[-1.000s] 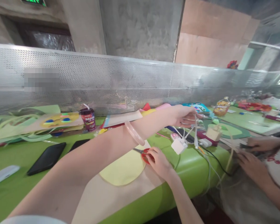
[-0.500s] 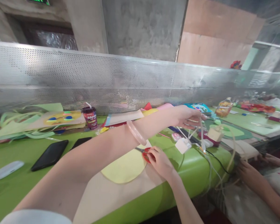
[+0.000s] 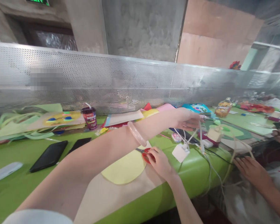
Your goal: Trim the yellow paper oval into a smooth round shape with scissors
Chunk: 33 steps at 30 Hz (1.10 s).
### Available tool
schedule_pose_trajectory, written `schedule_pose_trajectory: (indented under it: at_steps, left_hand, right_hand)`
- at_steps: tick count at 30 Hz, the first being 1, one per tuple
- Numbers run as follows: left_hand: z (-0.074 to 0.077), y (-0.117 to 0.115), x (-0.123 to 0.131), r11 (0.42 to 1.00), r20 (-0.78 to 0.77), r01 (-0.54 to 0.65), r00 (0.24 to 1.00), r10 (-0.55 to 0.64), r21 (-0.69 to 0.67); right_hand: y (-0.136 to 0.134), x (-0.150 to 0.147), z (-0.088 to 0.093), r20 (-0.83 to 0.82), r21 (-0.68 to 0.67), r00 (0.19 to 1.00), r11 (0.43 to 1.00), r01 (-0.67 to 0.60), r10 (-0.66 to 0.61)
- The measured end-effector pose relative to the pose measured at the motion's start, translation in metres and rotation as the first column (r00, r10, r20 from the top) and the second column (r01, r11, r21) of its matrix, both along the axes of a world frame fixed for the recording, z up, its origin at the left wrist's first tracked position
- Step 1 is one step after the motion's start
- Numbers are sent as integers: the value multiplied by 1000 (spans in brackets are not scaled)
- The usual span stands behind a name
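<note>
My left hand [image 3: 188,119] reaches across to the right, over my right hand, a bracelet [image 3: 137,133] on its wrist. Its fingers are closed on white charging cables [image 3: 202,137]. A white square charger [image 3: 180,152] hangs below that hand on the cables, beside the table's front edge. My right hand [image 3: 161,163] grips the red handles of a pair of scissors [image 3: 145,155]. The blades are partly hidden behind my left forearm. Under the scissors lies a rounded pale yellow sheet [image 3: 124,169] on a larger beige sheet [image 3: 114,197].
Two black phones [image 3: 49,156] and a white case [image 3: 6,171] lie at left. A purple cup [image 3: 90,118] with a straw stands behind. Paper strips [image 3: 21,119] pile up near a perforated metal screen [image 3: 88,77]. Another person's hand [image 3: 253,171] rests by the table edge at right.
The hanging charger has swung slightly left and down. At the right, the other person's hands have moved apart, one now higher. My scissors hand looks unchanged.
</note>
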<state>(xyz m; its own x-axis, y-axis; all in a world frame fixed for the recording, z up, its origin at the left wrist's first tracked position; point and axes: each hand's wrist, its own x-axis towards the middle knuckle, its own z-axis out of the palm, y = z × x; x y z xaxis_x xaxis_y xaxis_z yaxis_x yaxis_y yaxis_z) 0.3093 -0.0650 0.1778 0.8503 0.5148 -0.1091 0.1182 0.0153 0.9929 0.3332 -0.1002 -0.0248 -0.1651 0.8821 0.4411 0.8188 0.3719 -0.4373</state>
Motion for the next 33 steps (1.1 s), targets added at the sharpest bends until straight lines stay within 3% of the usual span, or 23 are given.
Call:
schedule_pose_trajectory:
  at_steps: [7,12,17,24,30,33]
  left_hand:
    - [-2,8,9,993,35,114,993,-114,9]
    - [-23,16,12,998,-6,60,998,-60,-19]
    - [-46,31,1,994,-38,-107,994,106,-22]
    - [-63,46,-18,981,-133,-161,976,175,111]
    - [-75,37,-39,962,-313,-98,933,177,253]
    - [-85,39,-54,915,-370,-24,910,188,403]
  right_hand:
    - [0,0,2,-18,-30,1000,999,-15,15]
    - [-2,0,3,-43,-21,999,999,-26,25]
    - [-4,0,4,-42,-83,999,996,16,-19]
    - [-5,0,7,-8,-52,1000,999,-10,9]
    - [-5,0,9,9,-75,1000,997,-17,17]
    - [-4,0,8,26,-56,1000,998,-9,11]
